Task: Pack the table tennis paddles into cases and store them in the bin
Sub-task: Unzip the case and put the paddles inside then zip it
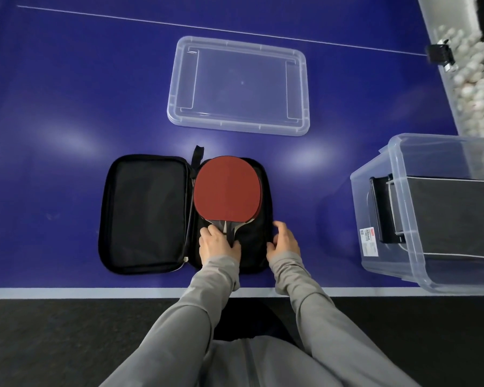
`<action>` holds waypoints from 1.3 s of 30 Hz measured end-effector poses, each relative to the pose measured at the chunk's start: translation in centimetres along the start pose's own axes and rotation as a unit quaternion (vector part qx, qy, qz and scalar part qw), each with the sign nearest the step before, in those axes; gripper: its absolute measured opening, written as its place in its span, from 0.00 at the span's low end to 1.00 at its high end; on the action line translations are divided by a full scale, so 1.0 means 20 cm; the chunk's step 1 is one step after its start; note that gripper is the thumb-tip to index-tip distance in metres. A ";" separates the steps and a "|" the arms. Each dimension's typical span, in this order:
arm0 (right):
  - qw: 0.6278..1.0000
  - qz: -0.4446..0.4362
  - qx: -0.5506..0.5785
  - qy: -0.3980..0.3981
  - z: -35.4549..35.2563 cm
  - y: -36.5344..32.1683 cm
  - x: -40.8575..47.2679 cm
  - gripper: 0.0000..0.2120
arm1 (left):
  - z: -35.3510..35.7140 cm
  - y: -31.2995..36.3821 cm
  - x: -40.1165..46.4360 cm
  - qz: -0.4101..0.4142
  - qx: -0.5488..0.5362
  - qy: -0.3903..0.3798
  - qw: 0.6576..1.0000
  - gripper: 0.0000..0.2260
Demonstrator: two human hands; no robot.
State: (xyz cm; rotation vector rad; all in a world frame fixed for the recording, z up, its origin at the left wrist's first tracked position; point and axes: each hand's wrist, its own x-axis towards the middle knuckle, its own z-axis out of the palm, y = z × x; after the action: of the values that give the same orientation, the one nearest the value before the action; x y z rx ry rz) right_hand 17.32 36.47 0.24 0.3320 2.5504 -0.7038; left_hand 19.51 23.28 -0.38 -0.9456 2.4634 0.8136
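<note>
1. Red-faced paddle [228, 188] lying in right half of open black case [148, 213], on blue table [67, 107].
2. Left hand [218, 241] curled round paddle handle.
3. Right hand [284, 241] at case's right edge, fingers loosely bent; grip unclear.
4. Clear bin [419, 213] to the right, holding a black case; its lid [238, 85] beyond.

— What is the person wearing?

— A plain light grey long-sleeved top. Both sleeves [299, 297] are of the same soft, matte cloth, without print or logo.

— How do the sleeves end?

— In plain cuffs at the wrists, slightly bunched, with loose folds along the forearms. The left hand [218, 243] and right hand [284, 241] are bare: no gloves, rings or watch show.

— Anything lower down?

— Grey cloth of the same shade, with a seam down its middle.
</note>
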 end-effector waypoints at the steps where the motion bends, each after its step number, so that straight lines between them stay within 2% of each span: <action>1: 1.000 0.002 0.001 0.000 0.00 0.00 0.00 0.25 | 0.00 -0.01 0.00 0.004 -0.003 -0.005 1.000 0.25; 8: 1.000 0.002 0.017 0.003 0.00 0.00 0.00 0.24 | -0.15 -0.11 -0.05 0.043 -0.038 -0.028 0.998 0.29; 12: 1.000 0.009 0.022 0.002 0.00 0.01 0.00 0.24 | -0.37 -0.34 0.01 0.053 -0.104 0.127 0.985 0.25; 14: 1.000 0.008 0.020 0.002 -0.01 0.01 -0.01 0.24 | -0.48 -0.51 0.08 -0.008 -0.109 0.194 0.975 0.27; 16: 1.000 0.011 0.019 0.004 -0.01 0.01 -0.01 0.23 | -0.56 -0.67 0.15 -0.082 -0.103 0.211 0.969 0.32; 19: 1.000 0.019 0.015 0.003 -0.01 0.01 -0.01 0.22 | -0.64 -0.85 0.25 -0.152 -0.112 0.172 0.967 0.35; 22: 1.000 0.028 0.012 0.000 0.00 -0.01 0.00 0.22 | -0.67 -0.93 0.31 -0.113 -0.193 0.109 0.969 0.28; 24: 0.999 0.033 0.009 0.000 0.01 -0.01 0.00 0.21 | -0.68 -0.94 0.32 -0.082 -0.266 0.076 0.958 0.22; 26: 0.999 0.035 0.011 0.006 0.02 -0.01 0.00 0.21 | -0.70 -0.95 0.31 -0.076 -0.335 0.071 0.937 0.17; 28: 0.999 0.034 0.017 0.010 0.02 0.00 0.00 0.21 | -0.73 -0.97 0.29 -0.077 -0.429 0.051 0.899 0.13; 31: 0.999 0.032 0.023 0.011 0.01 -0.01 -0.01 0.22 | -0.81 -0.91 0.20 -0.045 -0.522 -0.003 0.852 0.16; 33: 0.998 0.016 0.036 0.040 0.00 -0.02 -0.03 0.22 | -0.87 -0.81 0.11 -0.001 -0.544 -0.032 0.839 0.19; 35: 0.991 -0.027 0.070 0.106 -0.04 -0.07 -0.06 0.19 | -0.90 -0.69 0.02 0.072 -0.517 -0.046 0.852 0.21; 37: 0.975 -0.085 0.132 0.157 -0.09 -0.15 -0.08 0.13 | -0.89 -0.54 -0.07 0.146 -0.441 -0.051 0.884 0.25; 39: 0.961 -0.131 0.192 0.150 -0.13 -0.28 -0.11 0.05 | -0.84 -0.38 -0.16 0.198 -0.364 -0.063 0.908 0.26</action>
State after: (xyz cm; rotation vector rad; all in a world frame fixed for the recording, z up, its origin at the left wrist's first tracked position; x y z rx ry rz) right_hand 16.32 32.99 5.67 0.2402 2.7595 -1.3498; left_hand 24.77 9.52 11.29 -0.5566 2.2727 1.9527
